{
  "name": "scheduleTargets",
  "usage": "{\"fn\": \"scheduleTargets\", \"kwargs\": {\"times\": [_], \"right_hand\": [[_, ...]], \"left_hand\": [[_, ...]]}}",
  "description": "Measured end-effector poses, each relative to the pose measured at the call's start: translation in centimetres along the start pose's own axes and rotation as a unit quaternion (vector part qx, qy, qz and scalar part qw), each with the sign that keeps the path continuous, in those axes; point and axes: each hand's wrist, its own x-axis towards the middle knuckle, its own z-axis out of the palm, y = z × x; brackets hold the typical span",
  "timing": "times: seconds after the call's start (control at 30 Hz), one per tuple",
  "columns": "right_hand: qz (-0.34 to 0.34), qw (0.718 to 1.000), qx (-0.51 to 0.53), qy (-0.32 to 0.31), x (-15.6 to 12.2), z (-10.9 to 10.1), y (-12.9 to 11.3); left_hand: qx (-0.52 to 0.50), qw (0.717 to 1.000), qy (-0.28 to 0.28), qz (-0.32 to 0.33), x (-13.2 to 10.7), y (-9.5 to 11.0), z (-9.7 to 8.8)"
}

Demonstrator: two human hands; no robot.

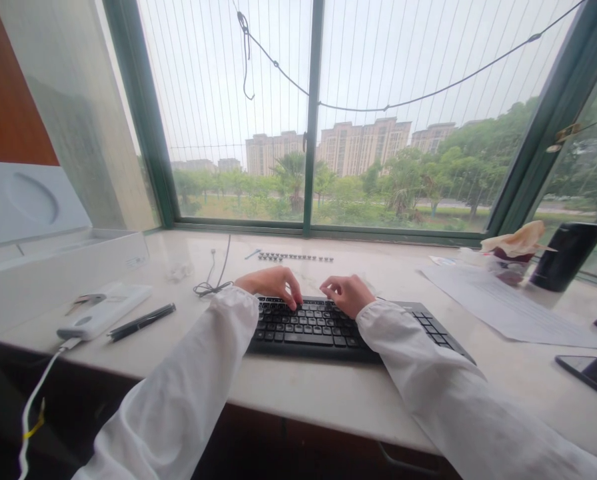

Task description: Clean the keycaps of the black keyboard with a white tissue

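A black keyboard (pixel 308 339) lies on the pale tabletop in front of me, and some of its keys look bare of caps. My left hand (pixel 273 283) bends over its upper rows, thumb and forefinger together at the keys; anything between them is too small to make out. Over the keyboard's back edge, my right hand (pixel 349 293) is closed in a pinch, fingertips pointing left, and what it holds, if anything, is hidden. Behind the hands, small dark keycaps (pixel 296 257) stand in rows beside a thin blue tool (pixel 252 253).
At left are a black pen (pixel 142 323), a white device (pixel 103 310) with a cable and keys, a white box (pixel 58 273) and a coiled cord (pixel 211 288). On the right lie paper (pixel 508 303), a phone (pixel 591 375) and a black cup (pixel 568 257). A window rises behind.
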Motion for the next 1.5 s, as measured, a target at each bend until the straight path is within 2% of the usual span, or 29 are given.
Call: {"fn": "scheduleTargets", "kwargs": {"times": [0.67, 0.97, 1.5], "right_hand": [[-0.027, 1.0, -0.013, 0.008, -0.08, 0.14, -0.41], [-0.03, 0.999, -0.015, 0.008, -0.21, 0.1, -0.5], [-0.031, 0.999, -0.016, 0.008, -0.17, 0.23, -0.34]], "left_hand": [[0.006, 1.0, -0.017, -0.003, 0.25, -0.36, -0.11], [0.011, 0.999, -0.033, 0.021, -0.01, -0.02, -0.36], [0.049, 0.998, -0.026, -0.01, 0.11, 0.39, -0.26]]}}
